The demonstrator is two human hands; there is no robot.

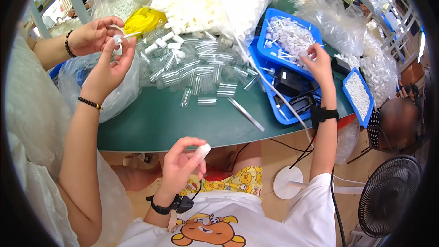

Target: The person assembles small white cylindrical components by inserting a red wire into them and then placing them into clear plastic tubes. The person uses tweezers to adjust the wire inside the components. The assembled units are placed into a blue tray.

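Pinching one white cylinder (204,150), the left hand (180,162) is near; the right hand (318,62), grip unclear, is over many loose white sticks (291,34), far right, seemingly undone.

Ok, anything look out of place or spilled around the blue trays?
The lower blue tray looks odd: a black box, seemingly electronic, shares it with a few loose white-headed sticks, apparently like those heaped in the upper blue tray overlapping it. I see nothing clearly damaged.
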